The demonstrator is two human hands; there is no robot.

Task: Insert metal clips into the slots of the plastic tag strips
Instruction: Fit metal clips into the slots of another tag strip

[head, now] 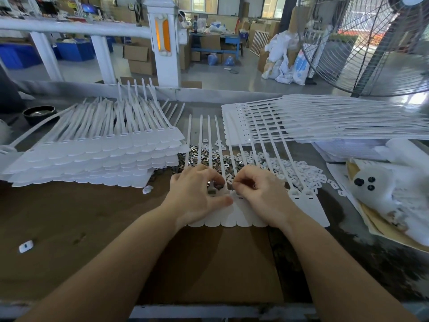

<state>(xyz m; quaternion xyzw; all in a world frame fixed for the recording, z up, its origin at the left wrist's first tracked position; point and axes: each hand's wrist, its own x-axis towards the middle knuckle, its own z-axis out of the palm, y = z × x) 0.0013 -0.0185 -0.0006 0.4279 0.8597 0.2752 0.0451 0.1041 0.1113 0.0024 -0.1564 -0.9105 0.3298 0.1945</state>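
A white plastic tag strip (241,217) with several long tails lies flat in front of me on the cardboard. My left hand (197,196) rests on its left end, fingers curled, pinching small metal clips (212,187) over the slots. My right hand (260,194) sits on the strip's middle with its fingers curled and the fingertips pinched together near a slot; what they hold is hidden. A heap of loose metal clips (202,156) lies just behind my hands, under the tails.
A tall stack of tag strips (92,156) fills the left. Another stack (325,122) lies at the back right. Loose white plastic caps (299,170) spread to the right. A black bowl (39,113) sits far left, a large fan (371,43) back right, bagged white parts (394,182) at right.
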